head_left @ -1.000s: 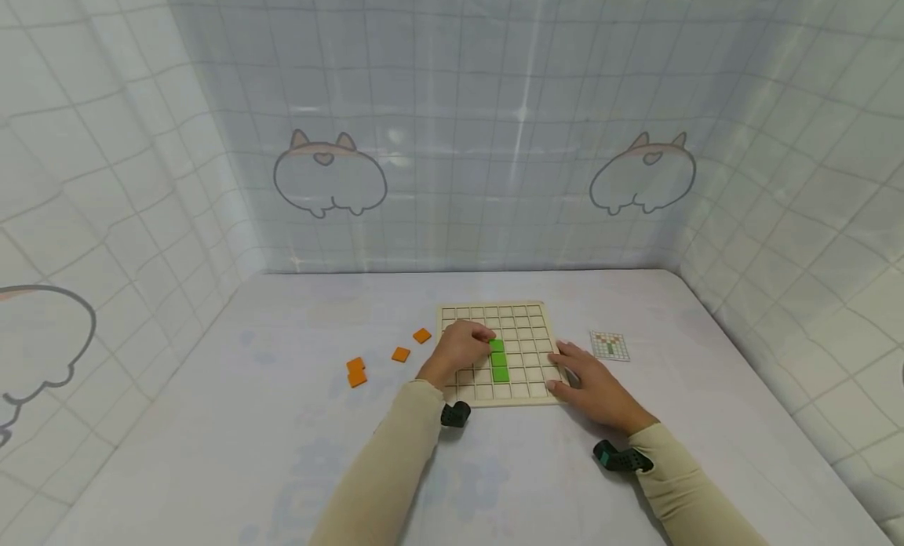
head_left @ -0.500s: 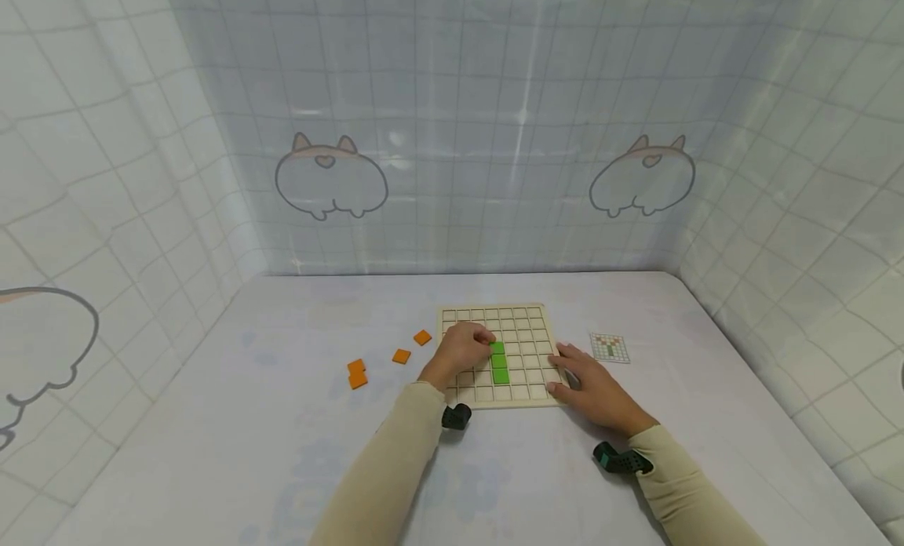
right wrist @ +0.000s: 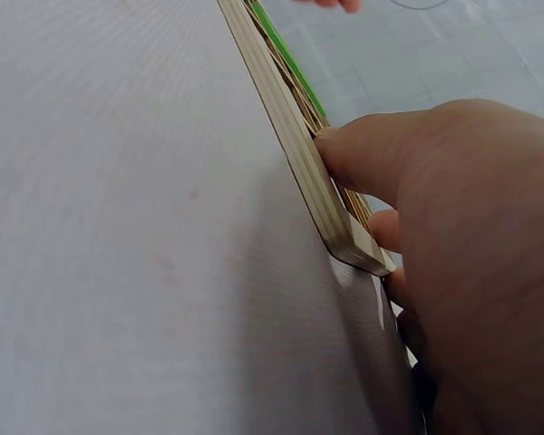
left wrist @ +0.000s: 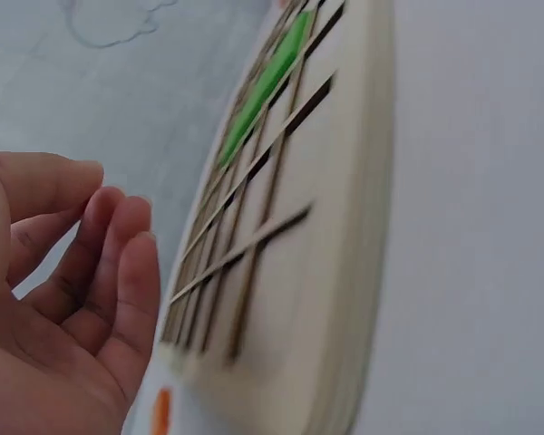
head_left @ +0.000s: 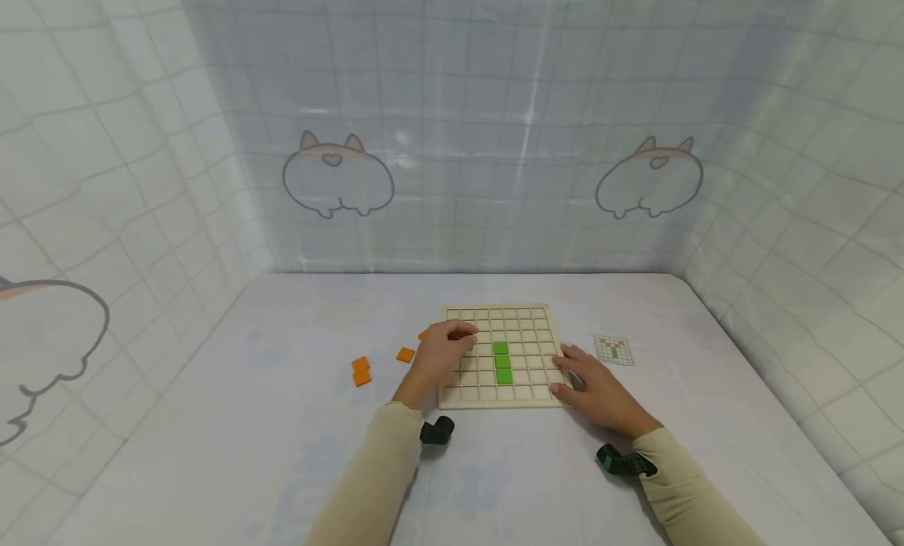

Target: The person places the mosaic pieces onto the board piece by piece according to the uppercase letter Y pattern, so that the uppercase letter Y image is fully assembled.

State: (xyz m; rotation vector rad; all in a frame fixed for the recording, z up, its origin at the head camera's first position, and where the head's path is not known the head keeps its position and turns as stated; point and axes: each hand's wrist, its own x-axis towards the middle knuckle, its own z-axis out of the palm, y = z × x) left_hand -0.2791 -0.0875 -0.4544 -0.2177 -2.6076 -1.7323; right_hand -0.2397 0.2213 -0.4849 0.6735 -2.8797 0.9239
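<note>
Left hand (head_left: pixel 439 350) over the left side of the grid board (head_left: pixel 531 336); fingertips near together, nothing visible between. Green tiles (head_left: pixel 503 362) form a front-to-back column right of it. Orange tiles (head_left: pixel 406 354) lie left, nearest it. Right hand (head_left: pixel 600 393) touches the grid board's right edge.

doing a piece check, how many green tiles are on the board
3, in one column on the board: the near tile, the middle tile and the far tile. The left hand hides some squares in the head view, so more may be hidden.
</note>
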